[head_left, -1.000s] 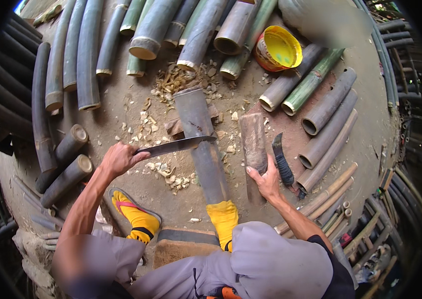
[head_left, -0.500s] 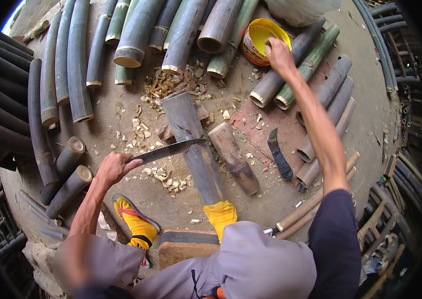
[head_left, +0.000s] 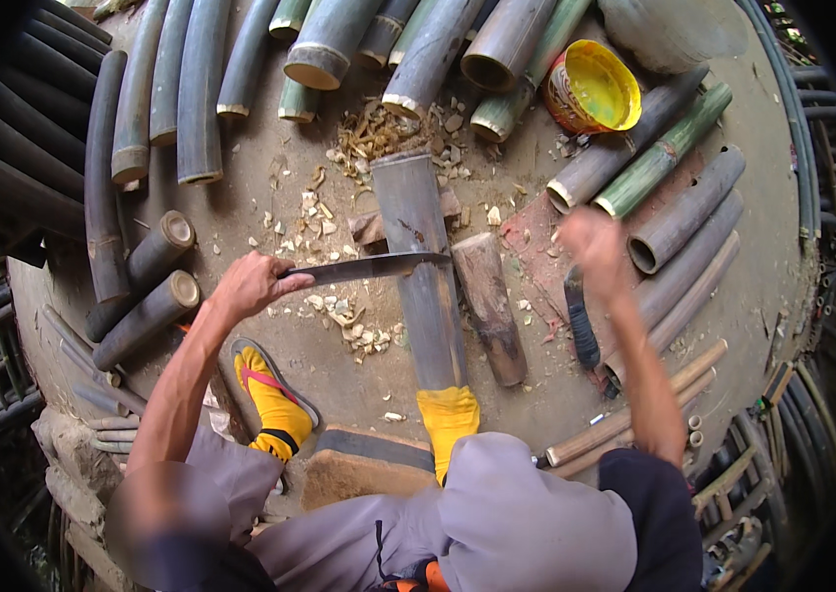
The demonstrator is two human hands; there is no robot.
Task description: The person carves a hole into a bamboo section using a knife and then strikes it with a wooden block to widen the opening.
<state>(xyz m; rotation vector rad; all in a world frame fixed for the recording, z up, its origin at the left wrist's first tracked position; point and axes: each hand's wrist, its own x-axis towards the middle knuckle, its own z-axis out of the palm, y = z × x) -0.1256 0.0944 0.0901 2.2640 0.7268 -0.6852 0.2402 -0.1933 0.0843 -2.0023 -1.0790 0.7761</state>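
Note:
My left hand [head_left: 254, 286] is closed on the near end of a long dark machete [head_left: 369, 267]. Its blade lies level across a split, dark grey bamboo piece [head_left: 435, 340], the tip reaching the right edge of the bamboo. My right hand [head_left: 596, 252], smeared by motion, is over the ground to the right; I cannot make out whether its fingers hold anything. Just below and left of it shows the wrapped black handle of a curved knife [head_left: 581, 321], whose blade is hidden. A short round log [head_left: 490, 306] lies right of the bamboo. My yellow-socked foot [head_left: 449, 419] meets the bamboo's near end.
A yellow-rimmed tub [head_left: 563, 97] with yellowish contents stands at the upper right. Bamboo lengths [head_left: 199, 118] lie along the far and left sides, others [head_left: 665, 153] at right. Wood chips [head_left: 369, 333] litter the ground. A wooden block [head_left: 354, 479] sits near my legs.
My right hand has moved away from the tub, back toward me and over the curved knife. The machete stays across the bamboo in my left hand. The whole view has shifted.

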